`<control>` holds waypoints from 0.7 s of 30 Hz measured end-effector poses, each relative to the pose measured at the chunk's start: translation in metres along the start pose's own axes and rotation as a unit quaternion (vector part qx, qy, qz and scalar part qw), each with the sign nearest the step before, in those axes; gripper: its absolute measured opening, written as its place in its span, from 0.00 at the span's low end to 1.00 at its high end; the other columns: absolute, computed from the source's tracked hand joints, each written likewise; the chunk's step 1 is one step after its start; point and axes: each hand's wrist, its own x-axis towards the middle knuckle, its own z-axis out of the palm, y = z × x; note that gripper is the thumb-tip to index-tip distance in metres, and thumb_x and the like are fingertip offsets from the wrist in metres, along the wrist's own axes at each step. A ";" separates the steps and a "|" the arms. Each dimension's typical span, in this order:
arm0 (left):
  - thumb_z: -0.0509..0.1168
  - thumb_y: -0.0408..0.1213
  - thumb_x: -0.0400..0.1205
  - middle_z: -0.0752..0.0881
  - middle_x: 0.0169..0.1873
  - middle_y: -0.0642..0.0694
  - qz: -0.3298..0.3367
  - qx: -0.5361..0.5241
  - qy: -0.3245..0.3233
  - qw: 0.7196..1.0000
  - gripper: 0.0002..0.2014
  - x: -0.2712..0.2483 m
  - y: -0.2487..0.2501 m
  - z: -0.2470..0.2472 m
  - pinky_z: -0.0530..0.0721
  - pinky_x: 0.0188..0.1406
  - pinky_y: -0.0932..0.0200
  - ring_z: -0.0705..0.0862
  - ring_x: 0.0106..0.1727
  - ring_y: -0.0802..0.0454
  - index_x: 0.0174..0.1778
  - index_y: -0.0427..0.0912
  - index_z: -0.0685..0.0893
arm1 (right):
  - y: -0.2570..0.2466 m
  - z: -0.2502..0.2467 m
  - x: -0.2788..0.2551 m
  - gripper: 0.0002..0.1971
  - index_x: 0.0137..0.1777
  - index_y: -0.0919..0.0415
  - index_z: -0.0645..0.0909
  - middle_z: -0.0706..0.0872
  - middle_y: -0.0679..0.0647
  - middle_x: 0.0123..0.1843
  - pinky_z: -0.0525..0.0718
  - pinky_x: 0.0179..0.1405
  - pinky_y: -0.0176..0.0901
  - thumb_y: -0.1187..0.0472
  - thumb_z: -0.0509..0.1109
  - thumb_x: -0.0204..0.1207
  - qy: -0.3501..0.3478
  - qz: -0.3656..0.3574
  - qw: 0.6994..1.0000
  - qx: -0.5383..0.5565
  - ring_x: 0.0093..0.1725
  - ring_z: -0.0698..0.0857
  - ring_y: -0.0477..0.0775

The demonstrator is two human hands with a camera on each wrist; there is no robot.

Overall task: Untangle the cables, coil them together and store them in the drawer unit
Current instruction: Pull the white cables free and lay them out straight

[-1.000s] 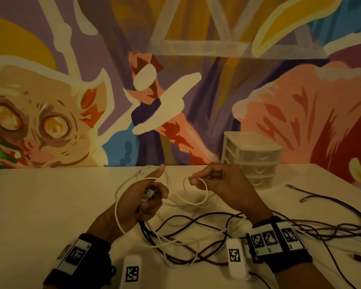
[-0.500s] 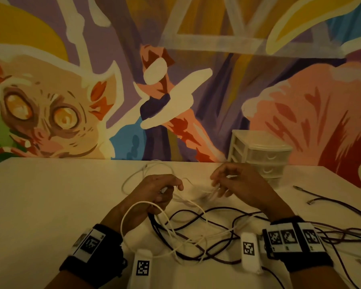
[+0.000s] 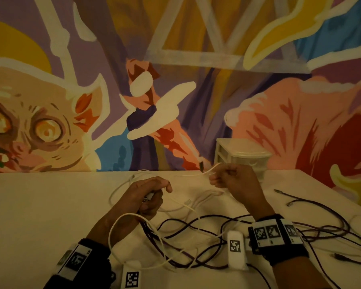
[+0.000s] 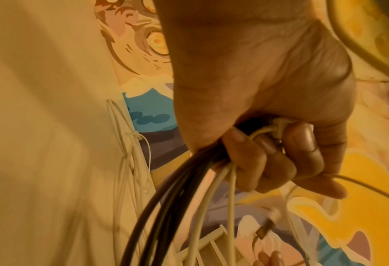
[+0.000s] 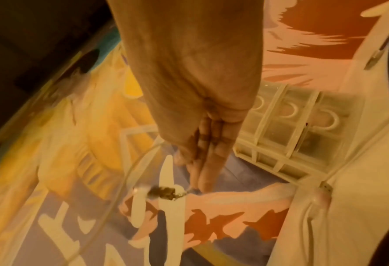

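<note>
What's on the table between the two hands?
In the head view, loose white cable loops between the left hand and right hand.

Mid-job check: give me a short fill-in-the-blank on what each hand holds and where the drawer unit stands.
1. The left hand grips dark and ____ cables together.
2. The right hand pinches a ____ cable, lifted off the table.
3. The drawer unit stands against the ____.
4. The dark cables lie ____ on the table.

Missing: white; white; wall; tangled
</note>
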 end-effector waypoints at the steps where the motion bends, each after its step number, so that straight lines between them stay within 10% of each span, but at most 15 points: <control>1: 0.74 0.43 0.80 0.62 0.18 0.47 -0.007 -0.005 0.008 1.000 0.12 0.001 -0.001 -0.001 0.54 0.20 0.62 0.57 0.19 0.55 0.41 0.36 0.87 | -0.002 0.001 -0.001 0.06 0.48 0.68 0.93 0.95 0.66 0.39 0.92 0.44 0.54 0.68 0.75 0.85 -0.011 0.015 1.000 -0.007 0.41 0.94 0.66; 6: 0.69 0.44 0.82 0.60 0.19 0.47 -0.046 -0.008 0.047 0.998 0.14 0.001 0.001 -0.005 0.48 0.26 0.55 0.56 0.19 0.54 0.35 0.39 0.87 | -0.029 -0.029 -0.002 0.05 0.50 0.65 0.93 0.96 0.65 0.43 0.96 0.48 0.50 0.64 0.78 0.83 -0.038 0.022 0.997 -0.058 0.44 0.97 0.63; 9: 0.68 0.48 0.85 0.59 0.22 0.49 -0.071 -0.001 0.068 0.995 0.15 0.001 0.002 -0.009 0.47 0.25 0.57 0.56 0.20 0.55 0.40 0.41 0.87 | -0.043 -0.085 0.003 0.03 0.51 0.62 0.94 0.97 0.55 0.45 0.93 0.51 0.43 0.67 0.79 0.80 0.080 -0.026 0.988 -0.131 0.47 0.96 0.49; 11: 0.68 0.50 0.85 0.59 0.21 0.49 -0.065 -0.023 0.093 0.993 0.16 0.002 0.004 -0.015 0.48 0.23 0.60 0.57 0.18 0.56 0.41 0.41 0.86 | -0.046 -0.135 0.002 0.04 0.53 0.62 0.93 0.96 0.54 0.47 0.92 0.51 0.42 0.64 0.81 0.80 0.194 -0.069 0.958 -0.200 0.47 0.95 0.45; 13: 0.67 0.51 0.87 0.61 0.19 0.50 -0.036 -0.049 0.114 0.992 0.17 0.003 0.008 -0.022 0.49 0.21 0.62 0.58 0.17 0.57 0.40 0.41 0.83 | -0.039 -0.192 0.002 0.09 0.61 0.62 0.93 0.95 0.64 0.52 0.91 0.56 0.56 0.66 0.76 0.83 0.245 -0.061 0.895 -0.368 0.54 0.94 0.63; 18: 0.63 0.60 0.88 0.64 0.15 0.53 -0.013 -0.109 0.163 0.981 0.24 0.001 0.021 -0.030 0.52 0.16 0.68 0.62 0.14 0.60 0.35 0.46 0.77 | -0.022 -0.258 -0.031 0.22 0.79 0.70 0.79 0.82 0.69 0.78 0.80 0.76 0.53 0.61 0.69 0.88 -0.002 0.318 0.707 -0.631 0.77 0.81 0.69; 20: 0.63 0.64 0.87 0.65 0.15 0.53 0.001 -0.107 0.171 0.979 0.26 0.000 0.027 -0.023 0.52 0.17 0.66 0.62 0.14 0.59 0.32 0.46 0.76 | -0.031 -0.236 -0.037 0.26 0.81 0.65 0.77 0.80 0.63 0.82 0.78 0.79 0.53 0.51 0.69 0.89 -0.029 0.272 0.708 -0.652 0.80 0.80 0.65; 21: 0.63 0.66 0.86 0.65 0.15 0.52 0.010 -0.101 0.172 0.980 0.28 0.000 0.029 -0.016 0.52 0.18 0.65 0.63 0.15 0.59 0.32 0.46 0.76 | -0.038 -0.215 -0.036 0.29 0.82 0.60 0.77 0.78 0.58 0.84 0.77 0.80 0.54 0.44 0.70 0.87 -0.018 0.222 0.754 -0.618 0.81 0.78 0.62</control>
